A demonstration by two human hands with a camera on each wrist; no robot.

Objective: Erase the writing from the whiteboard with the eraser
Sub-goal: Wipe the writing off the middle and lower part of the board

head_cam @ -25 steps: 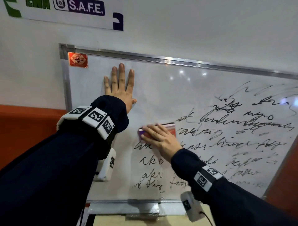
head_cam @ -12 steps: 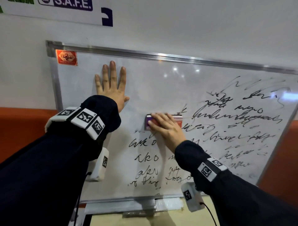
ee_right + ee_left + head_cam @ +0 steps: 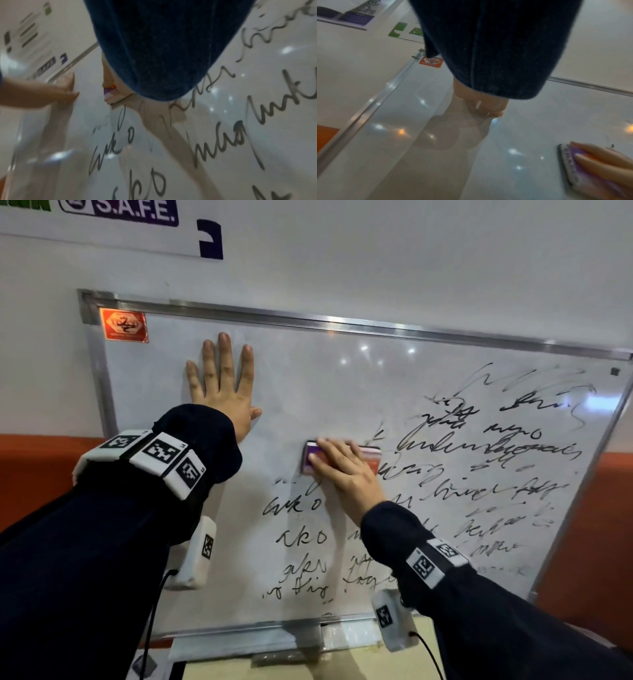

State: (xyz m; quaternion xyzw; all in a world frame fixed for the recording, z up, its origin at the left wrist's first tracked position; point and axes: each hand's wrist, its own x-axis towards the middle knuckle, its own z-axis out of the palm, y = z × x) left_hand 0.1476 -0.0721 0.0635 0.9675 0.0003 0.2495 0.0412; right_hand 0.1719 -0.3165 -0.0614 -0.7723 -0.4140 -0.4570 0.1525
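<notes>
The whiteboard (image 3: 308, 378) hangs on the wall; its upper left is wiped, and black writing (image 3: 479, 453) covers the right and lower middle. My right hand (image 3: 342, 474) lies over the purple and orange eraser (image 3: 371, 455) and holds it against the board at the writing's left end. The thumb is hidden. My left hand (image 3: 222, 392) rests flat on the wiped area, fingers straight and pointing up. In the left wrist view the eraser (image 3: 573, 169) shows under the right hand's fingers (image 3: 599, 159). In the right wrist view the eraser (image 3: 111, 94) peeks out beside the sleeve.
A red sticker (image 3: 124, 325) marks the board's top left corner. The metal frame (image 3: 342, 321) runs round the board, with a tray (image 3: 274, 642) along its bottom edge. A poster (image 3: 130, 212) hangs above. An orange wall band (image 3: 41, 463) runs behind.
My right hand has slid the eraser to the right and slightly up across the board. The left hand has stayed flat in the same spot.
</notes>
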